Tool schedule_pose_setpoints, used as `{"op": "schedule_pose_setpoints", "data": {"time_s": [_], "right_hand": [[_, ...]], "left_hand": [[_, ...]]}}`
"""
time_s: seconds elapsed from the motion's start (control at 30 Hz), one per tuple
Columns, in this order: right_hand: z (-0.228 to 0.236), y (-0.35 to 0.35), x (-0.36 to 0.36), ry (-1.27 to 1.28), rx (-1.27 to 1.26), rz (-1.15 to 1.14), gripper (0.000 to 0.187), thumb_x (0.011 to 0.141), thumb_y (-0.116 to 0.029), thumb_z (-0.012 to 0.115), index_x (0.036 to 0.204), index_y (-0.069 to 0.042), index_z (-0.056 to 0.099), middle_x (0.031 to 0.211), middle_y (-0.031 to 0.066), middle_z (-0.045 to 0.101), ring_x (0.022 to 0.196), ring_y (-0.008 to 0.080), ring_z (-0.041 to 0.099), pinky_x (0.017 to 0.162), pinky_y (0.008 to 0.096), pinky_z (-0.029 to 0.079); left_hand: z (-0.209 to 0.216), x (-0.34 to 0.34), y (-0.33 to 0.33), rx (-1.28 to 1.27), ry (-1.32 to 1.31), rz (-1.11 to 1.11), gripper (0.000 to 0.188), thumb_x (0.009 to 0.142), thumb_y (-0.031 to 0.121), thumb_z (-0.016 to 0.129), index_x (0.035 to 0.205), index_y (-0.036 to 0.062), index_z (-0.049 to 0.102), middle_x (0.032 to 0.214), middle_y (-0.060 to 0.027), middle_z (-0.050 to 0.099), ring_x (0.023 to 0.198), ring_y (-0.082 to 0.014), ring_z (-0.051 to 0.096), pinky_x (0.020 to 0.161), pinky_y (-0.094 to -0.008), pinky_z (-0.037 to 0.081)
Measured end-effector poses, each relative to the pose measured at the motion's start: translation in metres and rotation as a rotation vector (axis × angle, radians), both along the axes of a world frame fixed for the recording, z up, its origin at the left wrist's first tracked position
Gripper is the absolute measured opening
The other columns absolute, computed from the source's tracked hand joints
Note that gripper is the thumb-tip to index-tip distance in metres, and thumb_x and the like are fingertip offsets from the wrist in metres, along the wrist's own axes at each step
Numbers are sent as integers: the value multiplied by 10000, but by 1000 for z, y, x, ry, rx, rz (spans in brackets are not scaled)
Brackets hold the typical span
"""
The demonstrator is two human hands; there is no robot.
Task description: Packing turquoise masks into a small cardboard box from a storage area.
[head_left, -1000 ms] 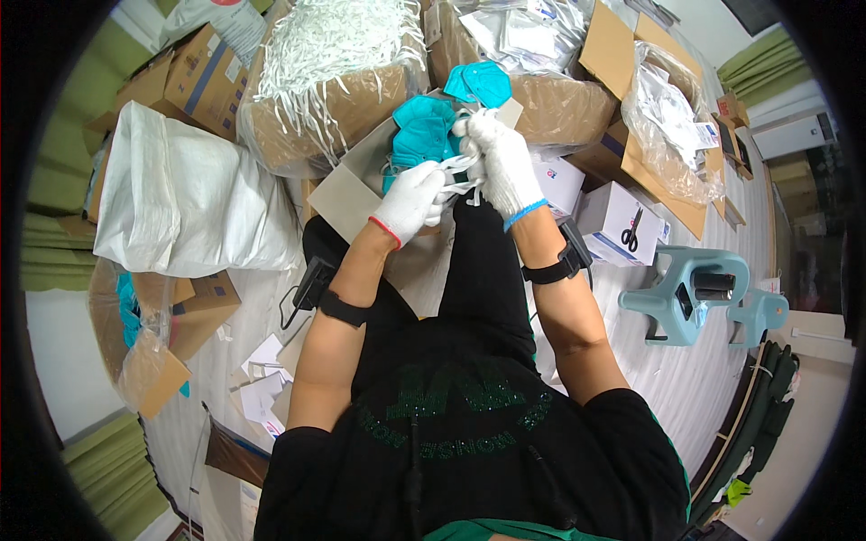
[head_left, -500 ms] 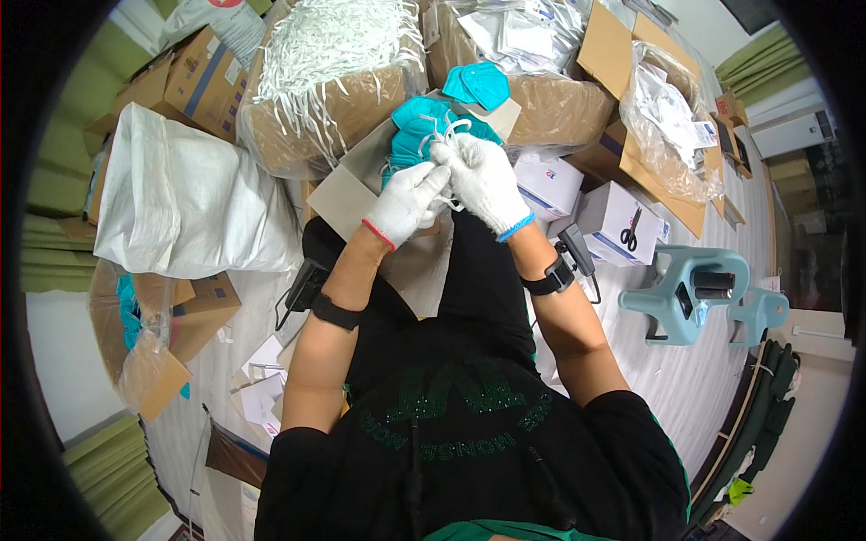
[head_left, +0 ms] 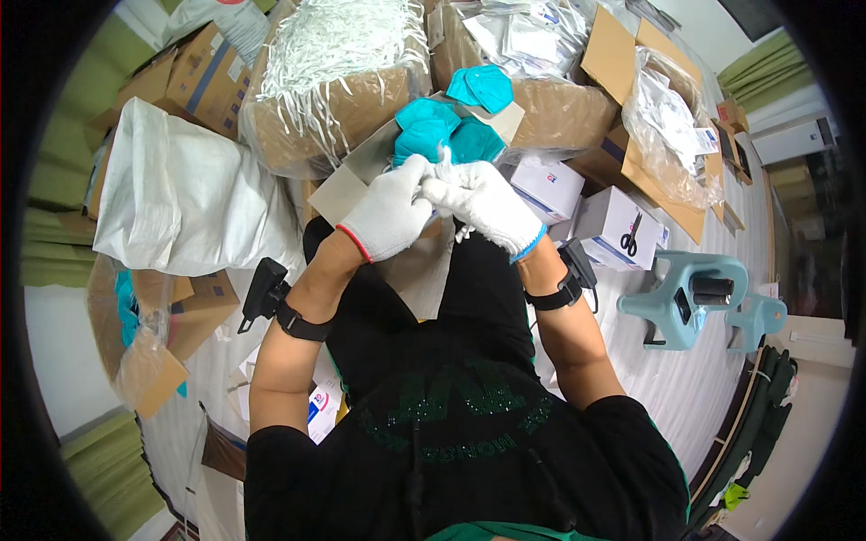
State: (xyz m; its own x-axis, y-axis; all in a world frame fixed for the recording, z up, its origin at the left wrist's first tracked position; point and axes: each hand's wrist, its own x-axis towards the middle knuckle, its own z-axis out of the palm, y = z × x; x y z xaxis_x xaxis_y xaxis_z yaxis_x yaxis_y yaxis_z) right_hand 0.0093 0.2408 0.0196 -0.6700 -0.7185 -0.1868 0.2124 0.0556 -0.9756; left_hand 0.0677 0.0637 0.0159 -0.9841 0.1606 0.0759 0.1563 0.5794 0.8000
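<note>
My left hand point(head_left: 392, 212) wears a white knit glove with a red cuff and is closed, fingertips meeting those of the right. In a glove with a blue cuff, my right hand point(head_left: 487, 206) is closed too. White straps point(head_left: 463, 234) poke out under the right fingers; most of what lies between the hands is hidden. Just beyond them, teal folded face masks point(head_left: 426, 135) fill an open carton point(head_left: 346, 200) before my knees. Another teal mask pair point(head_left: 481, 87) rests at the carton's far edge.
A box heaped with white straps point(head_left: 338, 54) stands ahead, beside one of white packets point(head_left: 528, 41). White cartons point(head_left: 618, 225) with black scissors point(head_left: 631, 236) on top lie right, near a blue-grey stool point(head_left: 677, 302). A large white sack point(head_left: 185, 198) stands left.
Both hands have drawn slightly lower and closer together, and the left elbow has swung outward. The strap loops above the fingers no longer show, and more of the masks is uncovered.
</note>
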Motion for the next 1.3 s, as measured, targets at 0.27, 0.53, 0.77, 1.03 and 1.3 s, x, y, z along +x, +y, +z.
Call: {"op": "schedule_pose_setpoints", "data": {"time_s": [0.27,0.53,0.77,1.03,1.3], "right_hand": [[-35,-5,-4,109,27,-24,310,960,-320,618,922,-27,712,697,-44,603,550,21,455,472,204,357],[5,-9,26,-433,-278,-103,211,941,-257,634,882,-60,680,594,-63,506,439,30,378,396,213,258],[24,-19,41,-1046,-654,-147,257,951,-224,579,720,-165,484,549,-68,397,387,69,358,354,220,272],[17,-21,31,-892,-901,-168,365,958,-246,532,622,-185,403,506,-68,331,381,90,310,359,248,244],[18,-5,-15,-792,-1144,-160,460,980,-307,481,564,-204,314,475,-61,238,388,91,235,379,261,192]], "left_hand": [[1,-7,-4,-259,-71,-18,167,881,106,494,947,-23,578,931,-244,629,867,-373,624,785,-403,483],[3,18,-7,966,-558,-57,124,916,107,480,934,28,573,742,-7,509,572,-75,435,513,-242,360],[-5,33,1,1822,-536,-118,172,919,136,479,759,143,416,624,73,307,445,-23,278,399,-207,218],[-17,10,18,2292,-355,-199,230,870,93,440,663,150,356,605,57,297,441,-60,306,379,-243,197],[-21,-3,5,2235,-336,-104,122,784,74,420,666,100,397,651,-7,360,507,-116,317,429,-270,249]]}}
